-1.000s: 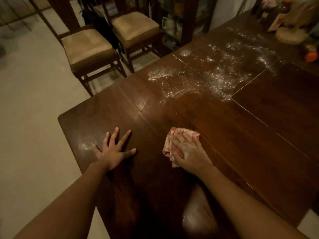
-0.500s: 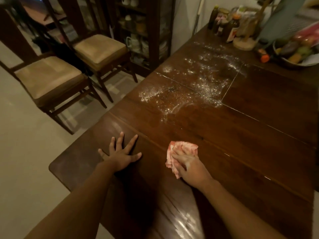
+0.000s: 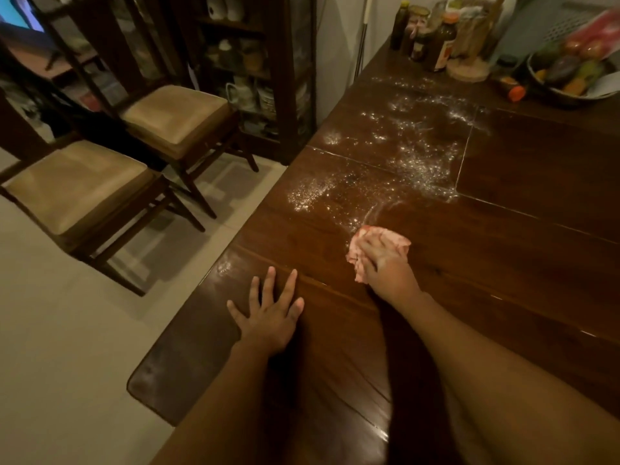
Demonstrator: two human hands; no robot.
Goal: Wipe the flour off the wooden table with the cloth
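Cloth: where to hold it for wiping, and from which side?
Take the cloth by its bunched middle, from above, palm flat, as the right hand does now. It lies crumpled and low on the table, so pressing down should keep it gathered while pushing toward the flour.

No text, number or brand can be read. The brown bottle (image 3: 443, 45) at the far end of the table (image 3: 503, 263) carries a pale label with a reddish patch, but its print is too blurred and small to make out. The jar (image 3: 417, 31) beside it shows a label too, equally illegible.
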